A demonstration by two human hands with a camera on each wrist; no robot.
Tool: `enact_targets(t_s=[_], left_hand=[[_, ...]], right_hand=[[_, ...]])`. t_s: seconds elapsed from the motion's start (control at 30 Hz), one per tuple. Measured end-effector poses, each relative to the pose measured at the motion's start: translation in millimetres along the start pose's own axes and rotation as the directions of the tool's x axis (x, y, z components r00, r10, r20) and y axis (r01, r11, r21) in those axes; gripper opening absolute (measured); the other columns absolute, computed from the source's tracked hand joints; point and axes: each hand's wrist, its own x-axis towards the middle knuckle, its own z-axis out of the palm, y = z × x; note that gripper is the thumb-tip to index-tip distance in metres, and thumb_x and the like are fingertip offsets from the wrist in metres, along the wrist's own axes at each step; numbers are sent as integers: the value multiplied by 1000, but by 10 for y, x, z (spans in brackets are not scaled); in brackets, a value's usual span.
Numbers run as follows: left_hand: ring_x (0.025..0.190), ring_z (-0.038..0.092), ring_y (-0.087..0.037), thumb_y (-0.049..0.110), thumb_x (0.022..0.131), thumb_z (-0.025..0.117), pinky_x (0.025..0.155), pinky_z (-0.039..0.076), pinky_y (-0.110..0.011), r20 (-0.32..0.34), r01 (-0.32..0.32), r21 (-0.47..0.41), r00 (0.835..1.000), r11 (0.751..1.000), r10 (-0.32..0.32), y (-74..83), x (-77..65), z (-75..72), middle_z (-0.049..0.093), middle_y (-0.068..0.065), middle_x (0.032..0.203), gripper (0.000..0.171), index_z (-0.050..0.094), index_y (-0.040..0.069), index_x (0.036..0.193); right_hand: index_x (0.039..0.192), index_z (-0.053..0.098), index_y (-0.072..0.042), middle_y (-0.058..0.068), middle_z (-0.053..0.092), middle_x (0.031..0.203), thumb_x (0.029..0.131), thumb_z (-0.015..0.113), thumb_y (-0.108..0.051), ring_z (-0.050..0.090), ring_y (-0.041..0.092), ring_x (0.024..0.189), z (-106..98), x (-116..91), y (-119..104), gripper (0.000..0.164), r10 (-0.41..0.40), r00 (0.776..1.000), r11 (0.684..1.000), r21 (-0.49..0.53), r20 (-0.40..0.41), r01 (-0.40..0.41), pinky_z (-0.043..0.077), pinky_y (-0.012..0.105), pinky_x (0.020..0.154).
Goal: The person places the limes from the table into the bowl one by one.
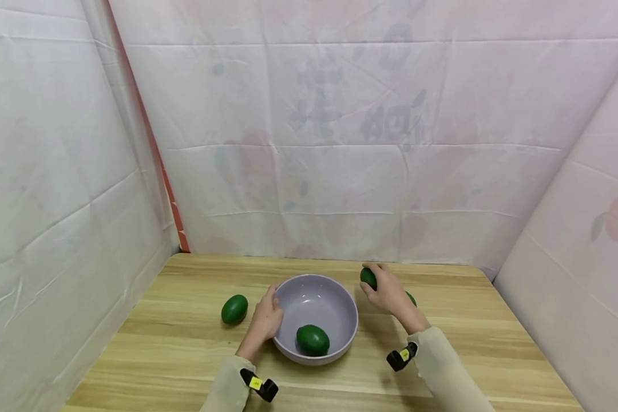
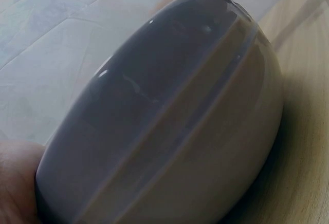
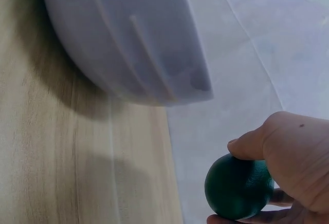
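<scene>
In the head view a lavender bowl [image 1: 340,286] stands on the table with one dark green avocado [image 1: 313,340] inside, near its front wall. My left hand [image 1: 266,317] holds the bowl by its left rim. To the right of the bowl and toward the back, my right hand [image 1: 388,290] grips another avocado [image 1: 368,278]; the right wrist view shows this avocado [image 3: 239,187] between thumb and fingers, off the table. A third avocado [image 1: 234,309] lies left of the left hand. Behind the right wrist, one more avocado [image 1: 411,298] is mostly hidden.
The wooden table [image 1: 165,355] ends at a hanging white cloth [image 1: 340,189] along the back. Similar cloth hangs on the left and right sides. A black strap with a camera [image 1: 401,356] sits on each wrist.
</scene>
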Motion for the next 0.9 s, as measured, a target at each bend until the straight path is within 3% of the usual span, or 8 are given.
enact_targets(t_s=[0.43, 0.9], left_hand=[[137, 51, -46, 2, 104, 37, 111, 44, -62, -3, 3, 6, 1000, 1000, -3, -19, -25, 10, 53, -25, 148, 46, 47, 8, 148], [137, 51, -47, 3, 104, 37, 110, 45, -62, 3, -1, 1, 1000, 1000, 1, -28, -2, 9, 53, -26, 148, 46, 46, 10, 149]], right_hand=[[138, 57, -1, 30, 59, 133, 94, 71, -15, 65, 39, 103, -50, -6, -178, 48, -54, 996, 999, -3, -75, 54, 56, 49, 78], [139, 58, -4, 26, 60, 132, 93, 72, -17, 65, 37, 104, -93, -29, -427, 50, -113, 991, 994, -3, -71, 113, 57, 48, 78]])
